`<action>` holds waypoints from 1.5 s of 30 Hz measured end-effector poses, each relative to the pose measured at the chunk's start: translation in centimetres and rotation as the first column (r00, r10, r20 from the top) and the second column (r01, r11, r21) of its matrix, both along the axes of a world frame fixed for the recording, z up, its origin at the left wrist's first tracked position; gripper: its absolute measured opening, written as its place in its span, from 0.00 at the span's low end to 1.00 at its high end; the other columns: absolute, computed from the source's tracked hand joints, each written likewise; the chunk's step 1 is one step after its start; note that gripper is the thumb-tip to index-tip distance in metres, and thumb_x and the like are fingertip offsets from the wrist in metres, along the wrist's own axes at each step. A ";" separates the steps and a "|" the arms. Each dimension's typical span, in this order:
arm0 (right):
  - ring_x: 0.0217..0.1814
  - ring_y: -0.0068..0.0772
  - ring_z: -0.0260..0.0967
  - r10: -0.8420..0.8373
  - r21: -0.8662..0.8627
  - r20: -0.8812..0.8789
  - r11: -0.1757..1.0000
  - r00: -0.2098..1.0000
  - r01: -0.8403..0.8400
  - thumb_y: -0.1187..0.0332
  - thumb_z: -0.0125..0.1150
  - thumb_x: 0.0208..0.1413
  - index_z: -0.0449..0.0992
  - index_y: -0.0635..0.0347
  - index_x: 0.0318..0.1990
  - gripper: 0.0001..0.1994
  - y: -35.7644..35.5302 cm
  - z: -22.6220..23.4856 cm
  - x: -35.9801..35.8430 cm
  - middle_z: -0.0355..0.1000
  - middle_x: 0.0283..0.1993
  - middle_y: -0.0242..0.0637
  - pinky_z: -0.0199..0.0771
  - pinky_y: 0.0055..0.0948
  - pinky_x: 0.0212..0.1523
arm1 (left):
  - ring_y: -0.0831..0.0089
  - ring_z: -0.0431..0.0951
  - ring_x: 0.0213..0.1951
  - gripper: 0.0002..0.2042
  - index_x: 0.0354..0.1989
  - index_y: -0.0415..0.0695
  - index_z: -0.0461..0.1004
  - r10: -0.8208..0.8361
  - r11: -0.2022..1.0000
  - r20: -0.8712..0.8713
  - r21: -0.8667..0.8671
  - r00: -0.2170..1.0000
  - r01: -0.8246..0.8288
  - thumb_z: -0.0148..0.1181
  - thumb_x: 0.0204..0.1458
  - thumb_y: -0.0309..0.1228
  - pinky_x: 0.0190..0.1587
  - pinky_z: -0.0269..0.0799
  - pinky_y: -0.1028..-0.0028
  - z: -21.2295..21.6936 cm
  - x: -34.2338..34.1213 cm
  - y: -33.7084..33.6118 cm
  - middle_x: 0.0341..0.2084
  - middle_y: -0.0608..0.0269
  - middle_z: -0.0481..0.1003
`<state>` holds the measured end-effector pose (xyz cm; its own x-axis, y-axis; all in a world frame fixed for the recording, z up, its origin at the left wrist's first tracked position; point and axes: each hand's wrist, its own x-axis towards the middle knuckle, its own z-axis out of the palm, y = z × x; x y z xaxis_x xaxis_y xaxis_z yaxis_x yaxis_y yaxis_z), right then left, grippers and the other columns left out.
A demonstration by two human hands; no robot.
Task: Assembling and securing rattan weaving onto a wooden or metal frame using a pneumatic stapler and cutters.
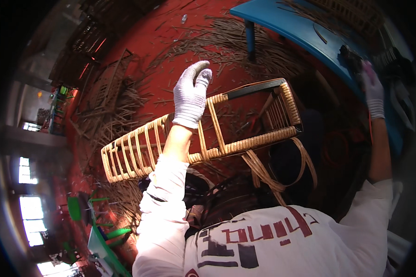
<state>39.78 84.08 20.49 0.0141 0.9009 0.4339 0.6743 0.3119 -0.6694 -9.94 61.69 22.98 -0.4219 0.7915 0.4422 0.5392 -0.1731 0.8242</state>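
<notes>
A long woven rattan frame (245, 144) with ladder-like rungs lies across my lap, with a dark bar at its far right end. My left hand (192, 94), in a grey-white knit glove, is raised just above the frame's middle with its fingers stretched out, holding nothing. My right hand (372, 92), also gloved, reaches out to the blue table (286, 23) at the upper right. Its fingertips rest against a dark object (351, 57) there, and the grip itself is hidden. Loose cane strips (275, 177) loop down below the frame.
The red floor (171, 27) is strewn with cut cane pieces (217, 44), thickest near the table's blue leg (249, 39). More woven frames (108, 85) are stacked at the left. Green stools (78, 207) stand at the lower left. Pale tools (402, 104) lie on the table's right side.
</notes>
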 end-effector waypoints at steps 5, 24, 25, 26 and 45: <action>0.59 0.54 0.69 -0.340 -0.382 0.389 0.786 0.856 0.486 0.37 0.49 0.56 0.68 0.58 0.63 0.37 9.8 -10.8 23.3 0.72 0.57 0.55 0.64 0.42 0.58 | 0.72 0.80 0.41 0.09 0.44 0.44 0.80 -0.052 0.987 0.026 -0.153 0.998 0.055 0.61 0.57 0.30 0.45 0.75 0.72 1.4 1.1 0.2 0.39 0.61 0.80; 0.42 0.34 0.76 0.851 0.124 0.225 0.458 0.475 -0.880 0.71 0.68 0.51 0.81 0.55 0.44 0.12 -18.1 7.4 -18.6 0.79 0.42 0.36 0.77 0.29 0.43 | 0.57 0.80 0.43 0.15 0.39 0.56 0.81 0.039 0.883 -0.516 -0.383 0.856 -0.272 0.49 0.60 0.47 0.46 0.74 0.60 -0.1 -0.4 -1.8 0.38 0.62 0.80; 0.44 0.35 0.75 0.917 0.096 0.157 0.355 0.366 -0.930 0.72 0.68 0.51 0.81 0.55 0.46 0.13 -20.3 7.3 -20.5 0.78 0.43 0.35 0.76 0.30 0.45 | 0.57 0.80 0.43 0.15 0.39 0.56 0.81 0.048 0.883 -0.512 -0.379 0.857 -0.276 0.49 0.60 0.47 0.46 0.74 0.60 -0.1 -0.8 -2.3 0.38 0.62 0.80; 0.48 0.36 0.73 0.955 0.089 0.101 0.271 0.279 -0.958 0.72 0.66 0.53 0.80 0.54 0.46 0.12 -22.1 6.9 -21.9 0.78 0.44 0.34 0.74 0.33 0.51 | 0.57 0.79 0.44 0.15 0.40 0.56 0.81 0.039 0.887 -0.524 -0.374 0.851 -0.271 0.49 0.60 0.48 0.46 0.74 0.60 -0.1 -1.0 -2.4 0.38 0.62 0.80; 0.44 0.33 0.69 0.735 0.138 0.477 0.479 0.482 -0.867 0.61 0.69 0.50 0.80 0.50 0.44 0.14 -28.2 2.7 -27.9 0.74 0.38 0.29 0.70 0.34 0.47 | 0.58 0.81 0.40 0.12 0.38 0.56 0.82 0.028 0.943 -0.496 -0.275 0.868 -0.187 0.53 0.60 0.44 0.42 0.76 0.62 0.4 -3.4 -4.8 0.36 0.61 0.81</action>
<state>11.90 55.83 23.19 -0.8295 0.2330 0.5075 0.1393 0.9664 -0.2161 -13.31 56.93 23.38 -0.3109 0.8815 0.3555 0.8797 0.1252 0.4588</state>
